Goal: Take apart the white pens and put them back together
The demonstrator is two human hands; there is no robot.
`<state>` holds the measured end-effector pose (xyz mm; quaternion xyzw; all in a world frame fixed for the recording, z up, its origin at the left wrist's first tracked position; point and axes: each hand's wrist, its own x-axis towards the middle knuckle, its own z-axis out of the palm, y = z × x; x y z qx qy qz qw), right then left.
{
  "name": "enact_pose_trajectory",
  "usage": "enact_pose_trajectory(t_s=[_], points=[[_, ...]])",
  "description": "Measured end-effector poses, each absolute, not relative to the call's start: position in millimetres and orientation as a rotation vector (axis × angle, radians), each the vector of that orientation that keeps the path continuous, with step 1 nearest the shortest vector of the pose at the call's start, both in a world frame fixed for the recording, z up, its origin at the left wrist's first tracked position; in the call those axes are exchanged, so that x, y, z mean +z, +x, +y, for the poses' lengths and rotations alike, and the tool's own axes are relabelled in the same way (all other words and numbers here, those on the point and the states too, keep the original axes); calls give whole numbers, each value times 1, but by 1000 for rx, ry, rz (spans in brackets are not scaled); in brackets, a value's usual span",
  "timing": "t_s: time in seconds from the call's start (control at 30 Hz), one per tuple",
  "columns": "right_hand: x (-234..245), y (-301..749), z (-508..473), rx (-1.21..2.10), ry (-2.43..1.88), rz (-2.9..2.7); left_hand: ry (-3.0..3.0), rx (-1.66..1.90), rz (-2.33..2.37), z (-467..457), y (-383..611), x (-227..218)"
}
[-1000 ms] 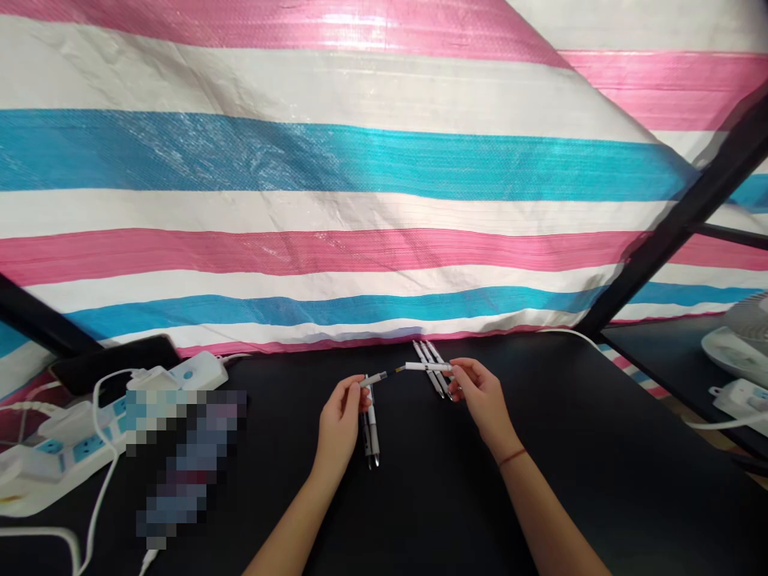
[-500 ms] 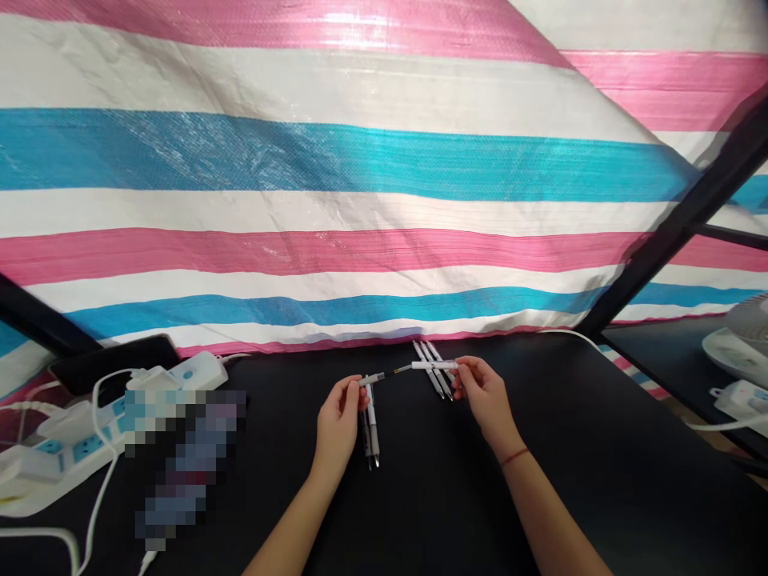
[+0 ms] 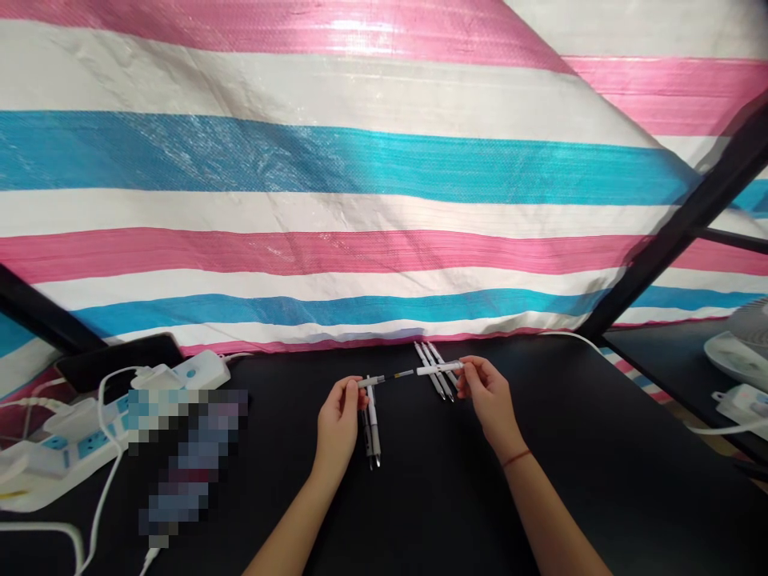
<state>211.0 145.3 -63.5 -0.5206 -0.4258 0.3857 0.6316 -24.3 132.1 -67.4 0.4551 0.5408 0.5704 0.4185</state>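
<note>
While both hands hover above the black bench, the fingers of the left hand pinch a short white pen section, and those of the right hand grasp a white pen barrel. A thin dark refill spans the gap between them. Two loose pens lie just under the left hand, and three more fan out just beside the right hand. A white power strip sits at lower left, below a striped tarp.

Black tabletop with two small groups of white pens, white power strip at left
</note>
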Motion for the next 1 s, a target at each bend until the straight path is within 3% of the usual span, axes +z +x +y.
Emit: enact_pose_trajectory(t_s=[1.0], points=[[-59, 197, 139, 976, -1179, -1269, 1298, 1288, 1366, 126, -18, -64]])
